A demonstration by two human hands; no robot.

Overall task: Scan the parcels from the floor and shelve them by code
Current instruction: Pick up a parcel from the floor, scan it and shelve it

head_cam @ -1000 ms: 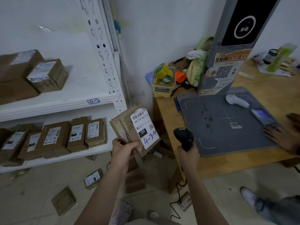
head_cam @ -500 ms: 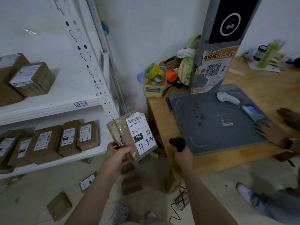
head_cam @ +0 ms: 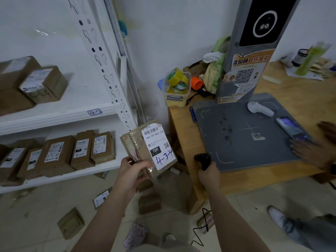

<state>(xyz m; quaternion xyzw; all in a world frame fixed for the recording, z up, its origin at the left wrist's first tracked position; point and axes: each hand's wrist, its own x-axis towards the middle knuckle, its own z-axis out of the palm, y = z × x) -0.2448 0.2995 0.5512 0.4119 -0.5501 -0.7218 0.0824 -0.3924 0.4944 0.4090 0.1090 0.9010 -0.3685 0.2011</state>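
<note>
Currently logged, item by item.

Parcel: a small brown cardboard box bound in clear tape. It is held in the air in front of the shelf and just left of the counter. Its white label is turned up toward the camera. A printed 15H-159-A03-210 and a handwritten blue 4-3-4 can be read on it.

Left hand: the parcel's lower near corner is gripped, with the fingers curled round its edge.

Right hand: closed round the handle of a black scanner. The scanner's head is held beside the parcel and apart from it.

Handling (a judgement only): the parcel is taken to be light, since it is carried by one hand at a corner, and stiff enough to be held by its edges. The tape is likely slick, so a grip across two opposite sides would be safer. The label should be left uncovered for the scan.

Loose parcels: several are left lying on the floor below, so the task is judged far from done.

Shelf tag: something like 4-2 is written, so another level is probably wanted for this code.
</note>
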